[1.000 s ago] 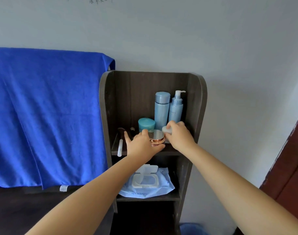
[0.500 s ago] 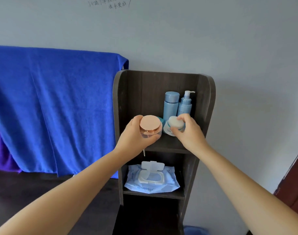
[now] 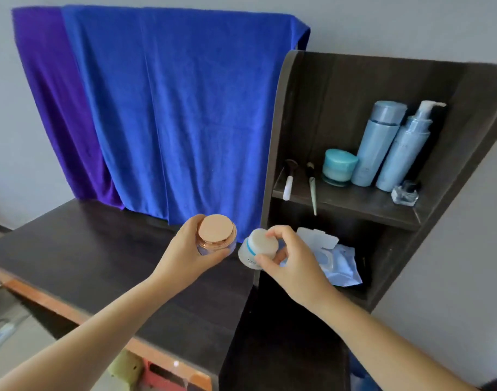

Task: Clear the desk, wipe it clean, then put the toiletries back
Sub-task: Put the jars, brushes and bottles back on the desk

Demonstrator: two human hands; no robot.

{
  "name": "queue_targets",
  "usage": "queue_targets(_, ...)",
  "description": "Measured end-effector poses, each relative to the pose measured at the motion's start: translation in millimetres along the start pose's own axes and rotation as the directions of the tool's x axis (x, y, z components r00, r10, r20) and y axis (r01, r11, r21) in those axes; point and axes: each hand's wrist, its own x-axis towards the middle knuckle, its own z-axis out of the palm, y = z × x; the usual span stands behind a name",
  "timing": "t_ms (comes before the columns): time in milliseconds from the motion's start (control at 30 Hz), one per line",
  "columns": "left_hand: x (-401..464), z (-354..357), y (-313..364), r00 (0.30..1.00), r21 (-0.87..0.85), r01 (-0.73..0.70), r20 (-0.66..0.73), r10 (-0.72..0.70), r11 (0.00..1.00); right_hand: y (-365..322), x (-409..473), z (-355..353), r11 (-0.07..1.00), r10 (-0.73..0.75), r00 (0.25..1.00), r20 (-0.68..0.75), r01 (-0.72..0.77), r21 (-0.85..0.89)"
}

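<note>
My left hand [image 3: 185, 255] grips a clear jar with a rose-gold lid [image 3: 215, 231] above the dark desk [image 3: 86, 249]. Beside it, my right hand [image 3: 292, 261] holds a white jar with a blue band [image 3: 258, 246] in front of the dark wooden shelf unit [image 3: 453, 176]. On the upper shelf stand a teal jar [image 3: 339, 166], a tall pale-blue bottle [image 3: 378, 142], a pump bottle [image 3: 405, 153] and a small glass bottle [image 3: 406, 193]. Two makeup brushes [image 3: 288, 180] lie at the shelf's left. A wet-wipe pack [image 3: 337, 261] lies on the lower shelf.
A blue towel [image 3: 185, 114] and a purple cloth [image 3: 61, 108] hang against the wall behind the desk. The desk's front edge has an orange trim [image 3: 58, 303]. Colourful items [image 3: 157, 371] show below the desk edge.
Both hands have lifted the two jars off the upper shelf and brought them down and left, over the desk. The view has swung left, so the shelf now sits at the right.
</note>
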Motion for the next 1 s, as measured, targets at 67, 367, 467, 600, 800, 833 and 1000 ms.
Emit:
queue_targets(67, 7.3, -1.8, -32.3, 0.999, 0.021, 0.051, 0.014, -0.051, 0.998, 21.2, 2.4, 40.3, 0.996, 0.093, 0.995, 0.04, -0.093, 0.0)
queue_targets(367, 73.0, 19.5, -192.1, 0.948, 0.127, 0.196, 0.228, -0.22, 0.972, 93.6, 60.0, 187.2, 0.873, 0.479, 0.87, -0.115, -0.485, -0.038)
queue_targets(467, 105.3, 38.4, -220.6, 0.933, 0.122, 0.196, 0.282, -0.224, 0.973, 113.8, 86.5, 206.7, 0.788, 0.582, 0.766, -0.271, -0.614, -0.043)
queue_targets(600, 131.0, 74.9, -238.3, 0.917, 0.143, 0.145, 0.351, -0.187, 0.979, 137.9, 109.8, 215.3, 0.705, 0.611, 0.672, -0.419, -0.703, -0.1)
queue_targets(800, 139.3, 111.9, -250.1, 0.912, 0.126, 0.05, 0.399, -0.096, 0.991, 156.7, 118.1, 221.8, 0.615, 0.608, 0.611, -0.507, -0.766, -0.185)
queue_targets(833, 139.1, 114.1, -251.1, 0.907, 0.138, 0.039, 0.41, -0.093, 0.99, 157.5, 118.4, 222.7, 0.599, 0.617, 0.603, -0.506, -0.776, -0.195)
queue_targets(1000, 138.7, 110.1, -251.9, 0.875, 0.184, 0.017, 0.472, -0.104, 0.983, 150.6, 116.4, 220.4, 0.578, 0.644, 0.596, -0.48, -0.79, -0.206)
